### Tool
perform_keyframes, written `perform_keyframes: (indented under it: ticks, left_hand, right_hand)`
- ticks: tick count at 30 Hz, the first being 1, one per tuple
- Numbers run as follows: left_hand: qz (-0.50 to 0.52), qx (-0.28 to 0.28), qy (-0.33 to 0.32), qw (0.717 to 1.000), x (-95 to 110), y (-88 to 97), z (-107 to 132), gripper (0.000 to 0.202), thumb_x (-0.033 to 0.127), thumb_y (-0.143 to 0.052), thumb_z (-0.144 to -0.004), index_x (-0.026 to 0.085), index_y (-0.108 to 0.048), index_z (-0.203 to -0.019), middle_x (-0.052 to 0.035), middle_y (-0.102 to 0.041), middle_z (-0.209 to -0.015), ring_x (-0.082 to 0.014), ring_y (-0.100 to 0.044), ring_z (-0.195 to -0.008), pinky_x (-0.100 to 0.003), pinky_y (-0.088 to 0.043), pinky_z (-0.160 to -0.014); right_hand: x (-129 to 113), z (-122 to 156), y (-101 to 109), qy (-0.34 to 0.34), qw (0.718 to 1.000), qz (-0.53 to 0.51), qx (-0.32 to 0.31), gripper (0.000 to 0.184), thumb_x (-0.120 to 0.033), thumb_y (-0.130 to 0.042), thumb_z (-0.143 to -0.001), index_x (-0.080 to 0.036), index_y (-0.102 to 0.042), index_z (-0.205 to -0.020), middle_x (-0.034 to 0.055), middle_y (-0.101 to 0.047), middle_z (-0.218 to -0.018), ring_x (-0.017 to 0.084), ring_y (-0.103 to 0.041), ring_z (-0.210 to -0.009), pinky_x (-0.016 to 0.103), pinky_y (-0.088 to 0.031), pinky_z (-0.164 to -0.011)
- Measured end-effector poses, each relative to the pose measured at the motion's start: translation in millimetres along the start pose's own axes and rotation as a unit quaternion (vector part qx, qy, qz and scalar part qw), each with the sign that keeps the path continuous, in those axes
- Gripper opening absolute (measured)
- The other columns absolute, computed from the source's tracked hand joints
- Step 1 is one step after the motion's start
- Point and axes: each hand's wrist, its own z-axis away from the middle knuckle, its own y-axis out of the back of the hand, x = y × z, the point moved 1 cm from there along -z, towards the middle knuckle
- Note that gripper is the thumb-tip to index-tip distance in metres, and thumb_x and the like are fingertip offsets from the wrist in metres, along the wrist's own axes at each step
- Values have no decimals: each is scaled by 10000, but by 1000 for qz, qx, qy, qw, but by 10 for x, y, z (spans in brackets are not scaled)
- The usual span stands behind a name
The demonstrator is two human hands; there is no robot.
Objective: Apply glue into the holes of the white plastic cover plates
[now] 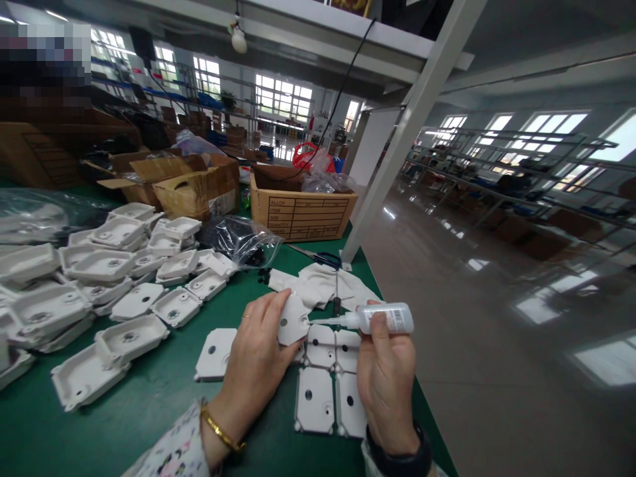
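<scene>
**Nozzle against plate, near the tabletop's right edge**

Head view. The left hand point(256, 351) holds a small white plate point(292, 319) tilted up off the green tabletop point(149, 411), close to its right edge. Its grip is closed on the plate, thumb across the face beside a round hole, fingers behind. The right hand point(385, 391) has its grip closed around a small clear bottle point(390, 318) that lies almost level. The bottle's long thin nozzle point(328, 321) points left and meets the plate's right rim. Whether anything is coming out cannot be told.

Done well, this probably calls for the tip resting lightly on the rim and only a gentle squeeze, so nothing drips onto the flat plates point(322, 391) laid edge to edge directly beneath. The left thumb looks best kept clear of the nozzle's line, with the plate pinched firmly enough not to swivel.

Both forearms come in from the near edge. The left wrist, with a gold bracelet, bends inward. The right wrist, with a dark band, runs straight, thumb up along the bottle. The hands are near each other, not touching.

White housings point(99, 265) crowd the tabletop's left side. A white cloth point(322, 281) lies just beyond the hands, and a cardboard box point(301, 212) stands at the far edge.
</scene>
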Motion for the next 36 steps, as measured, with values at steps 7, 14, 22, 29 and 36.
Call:
perform_keyframes:
  ticks: [7, 14, 22, 29, 36]
  left_hand:
    - [3, 0, -2, 1000, 9, -3, 2, 718, 179, -754, -676, 194, -363, -1278, -75, -491, -1173, -254, -439, -1085, -397, -401, -947]
    - [2, -7, -5, 1000, 21, -2, 18, 702, 171, -743, -684, 187, -367, -1277, -78, -489, -1180, -254, -439, -1089, -396, -409, -944]
    - [-10, -5, -22, 1000, 24, -10, 11, 734, 151, -754, -668, 179, -362, -1287, -82, -488, -1180, -254, -436, -1093, -393, -409, -949]
    - [-24, 7, -53, 998, 25, -3, 8, 748, 138, -748, -668, 171, -357, -1304, -97, -497, -1177, -272, -439, -1089, -408, -415, -947]
    - [-44, 7, -66, 997, 25, 9, 4, 730, 126, -726, -683, 182, -353, -1307, -102, -498, -1173, -290, -429, -1095, -434, -426, -939]
  right_hand:
    - [43, 20, 52, 38, 999, 17, -17, 343, -369, -791, -682, -169, -631, -910, 6, -638, -874, 144, -598, -827, 282, -460, -815]
    - [35, 33, 86, 74, 995, 54, -30, 318, -355, -771, -707, -174, -627, -925, 32, -650, -904, 177, -613, -839, 294, -470, -766]
    - [-12, 104, 143, 124, 981, 128, -79, 264, -307, -730, -765, -177, -619, -968, 45, -674, -881, 187, -636, -780, 283, -488, -711]
    - [-84, 143, 114, 149, 970, 162, -103, 231, -305, -714, -774, -160, -614, -924, 53, -661, -827, 179, -630, -738, 259, -507, -657]
    - [-202, 188, 11, 192, 952, 208, -117, 197, -299, -702, -772, -167, -619, -893, 36, -606, -810, 159, -610, -694, 235, -509, -604]
